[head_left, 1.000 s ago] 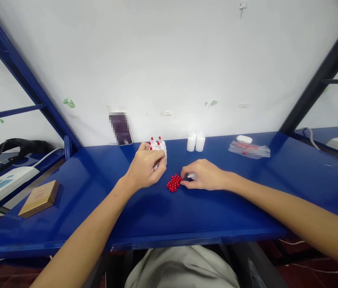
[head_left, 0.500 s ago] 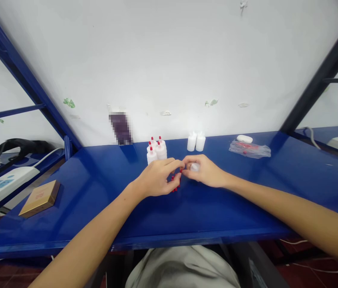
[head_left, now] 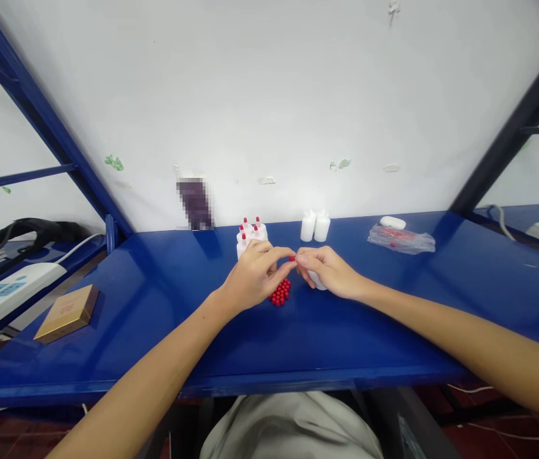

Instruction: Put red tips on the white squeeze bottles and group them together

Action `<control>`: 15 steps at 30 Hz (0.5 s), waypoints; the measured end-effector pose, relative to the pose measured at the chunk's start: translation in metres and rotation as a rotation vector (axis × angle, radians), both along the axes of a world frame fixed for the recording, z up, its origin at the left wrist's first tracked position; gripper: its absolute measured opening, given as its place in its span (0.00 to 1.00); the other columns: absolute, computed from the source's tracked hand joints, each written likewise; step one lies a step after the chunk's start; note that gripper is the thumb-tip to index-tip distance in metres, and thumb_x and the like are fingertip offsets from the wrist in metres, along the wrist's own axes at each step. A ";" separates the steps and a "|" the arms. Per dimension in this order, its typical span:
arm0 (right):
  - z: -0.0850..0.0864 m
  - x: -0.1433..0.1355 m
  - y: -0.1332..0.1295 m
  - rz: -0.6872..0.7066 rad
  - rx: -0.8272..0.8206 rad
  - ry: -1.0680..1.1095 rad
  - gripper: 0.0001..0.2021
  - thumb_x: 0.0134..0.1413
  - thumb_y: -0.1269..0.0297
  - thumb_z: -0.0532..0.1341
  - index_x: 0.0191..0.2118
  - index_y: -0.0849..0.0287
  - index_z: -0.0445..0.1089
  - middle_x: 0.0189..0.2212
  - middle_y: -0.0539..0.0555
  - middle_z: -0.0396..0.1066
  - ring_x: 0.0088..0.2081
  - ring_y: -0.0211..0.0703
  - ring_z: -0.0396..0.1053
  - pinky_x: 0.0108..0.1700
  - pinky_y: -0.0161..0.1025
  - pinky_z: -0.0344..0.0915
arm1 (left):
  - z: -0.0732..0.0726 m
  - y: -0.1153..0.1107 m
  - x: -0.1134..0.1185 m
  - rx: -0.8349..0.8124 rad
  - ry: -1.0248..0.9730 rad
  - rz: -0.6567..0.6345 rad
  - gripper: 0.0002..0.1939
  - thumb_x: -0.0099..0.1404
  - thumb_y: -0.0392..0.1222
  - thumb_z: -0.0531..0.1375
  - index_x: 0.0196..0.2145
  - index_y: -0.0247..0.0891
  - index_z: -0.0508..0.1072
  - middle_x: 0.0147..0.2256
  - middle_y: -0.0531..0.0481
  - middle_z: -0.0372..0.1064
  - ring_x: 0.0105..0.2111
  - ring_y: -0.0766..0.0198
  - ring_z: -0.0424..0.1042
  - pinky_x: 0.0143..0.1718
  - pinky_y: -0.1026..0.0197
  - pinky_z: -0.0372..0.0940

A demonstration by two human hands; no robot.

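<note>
The left hand [head_left: 255,274] pinches 1 red cap [head_left: 292,259] beside the curled right hand [head_left: 334,271].

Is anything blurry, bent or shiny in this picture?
Head view: the dark upright shape at the back is blocky with pixelation, its details lost; head view: the left post and right post lean outward, perhaps wide-lens distortion; head view: the blue tabletop has a soft sheen; head view: the two white bottles at the back look pale, with little surface detail.
</note>
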State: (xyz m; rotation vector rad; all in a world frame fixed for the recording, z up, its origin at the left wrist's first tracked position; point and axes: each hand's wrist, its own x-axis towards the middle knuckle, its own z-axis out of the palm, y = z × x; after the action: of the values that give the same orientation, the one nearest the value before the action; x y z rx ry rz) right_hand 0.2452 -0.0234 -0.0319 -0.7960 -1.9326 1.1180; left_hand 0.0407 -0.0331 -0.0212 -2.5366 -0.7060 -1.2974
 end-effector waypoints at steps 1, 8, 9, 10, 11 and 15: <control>0.000 0.001 -0.001 0.002 0.076 -0.049 0.26 0.62 0.43 0.53 0.23 0.60 0.65 0.16 0.48 0.62 0.19 0.35 0.61 0.25 0.34 0.55 | 0.000 -0.001 0.001 -0.006 0.007 -0.013 0.07 0.69 0.41 0.58 0.40 0.37 0.74 0.20 0.57 0.62 0.24 0.68 0.64 0.35 0.62 0.62; 0.000 0.004 -0.008 0.063 0.435 -0.354 0.28 0.66 0.44 0.46 0.27 0.62 0.69 0.20 0.50 0.63 0.23 0.36 0.59 0.29 0.35 0.52 | -0.007 -0.006 0.007 -0.116 0.127 -0.139 0.06 0.69 0.39 0.56 0.39 0.38 0.73 0.21 0.57 0.68 0.21 0.70 0.66 0.28 0.65 0.60; 0.000 0.004 -0.009 0.068 0.447 -0.380 0.27 0.66 0.45 0.47 0.28 0.62 0.69 0.20 0.50 0.64 0.23 0.37 0.59 0.29 0.35 0.52 | -0.009 -0.006 0.008 -0.124 0.142 -0.143 0.06 0.69 0.38 0.56 0.39 0.38 0.73 0.22 0.56 0.69 0.22 0.70 0.67 0.27 0.65 0.60; 0.000 0.005 -0.009 0.070 0.454 -0.398 0.27 0.66 0.47 0.47 0.28 0.62 0.70 0.21 0.51 0.65 0.23 0.37 0.60 0.29 0.35 0.53 | -0.010 -0.007 0.008 -0.129 0.156 -0.146 0.06 0.69 0.38 0.56 0.39 0.37 0.72 0.23 0.55 0.70 0.22 0.69 0.67 0.27 0.66 0.60; 0.000 0.005 -0.010 0.071 0.458 -0.406 0.26 0.66 0.48 0.47 0.28 0.62 0.70 0.21 0.51 0.66 0.23 0.38 0.61 0.30 0.35 0.53 | -0.011 -0.007 0.008 -0.129 0.166 -0.146 0.06 0.69 0.38 0.55 0.39 0.37 0.72 0.24 0.54 0.70 0.23 0.69 0.68 0.26 0.66 0.60; 0.001 0.005 -0.012 0.094 0.479 -0.372 0.24 0.66 0.52 0.48 0.26 0.61 0.67 0.22 0.52 0.67 0.24 0.38 0.61 0.30 0.36 0.54 | -0.013 -0.008 0.008 -0.122 0.189 -0.137 0.07 0.70 0.38 0.54 0.38 0.37 0.71 0.25 0.54 0.70 0.23 0.69 0.68 0.26 0.66 0.60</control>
State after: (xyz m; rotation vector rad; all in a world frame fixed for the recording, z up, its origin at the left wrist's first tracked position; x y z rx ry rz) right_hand 0.2500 -0.0350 -0.0311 -0.6808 -2.4388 0.5348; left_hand 0.0490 -0.0416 -0.0347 -2.8032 -0.5981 -1.0625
